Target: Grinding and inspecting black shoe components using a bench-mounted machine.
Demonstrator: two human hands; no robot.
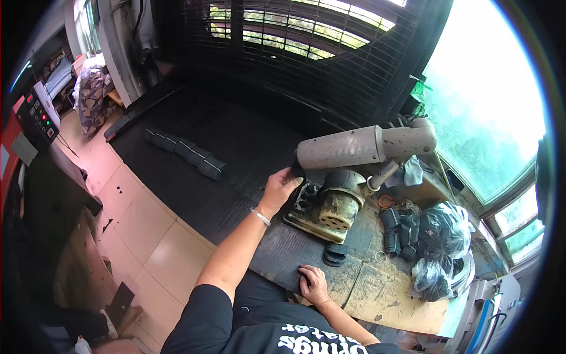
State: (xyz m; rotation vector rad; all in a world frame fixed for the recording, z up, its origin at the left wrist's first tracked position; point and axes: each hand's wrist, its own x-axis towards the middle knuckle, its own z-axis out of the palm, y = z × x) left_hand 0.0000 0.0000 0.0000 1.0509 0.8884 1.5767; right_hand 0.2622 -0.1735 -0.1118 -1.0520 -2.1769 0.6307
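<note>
My left hand (280, 192), with a bracelet at the wrist, pinches a small black curved piece (298, 167) at the end of a grey cylindrical machine arm (345, 147). Under that arm stands the machine's worn, dirty round housing (340, 203) on a flat base plate. Lower down, my right hand (313, 284) rests at the bench's near edge with its fingers curled. A dark bit shows at its fingertips, too small to name. Between that hand and the machine lies a short stack of black curved pieces (335, 255).
A long row of bundled black pieces (186, 153) lies on the black work surface (236, 141). At the right are more black bundles (401, 230) and clear plastic bags of dark pieces (442, 236). A control panel (40, 115) with lit buttons stands far left. Slatted dark shutters close the back.
</note>
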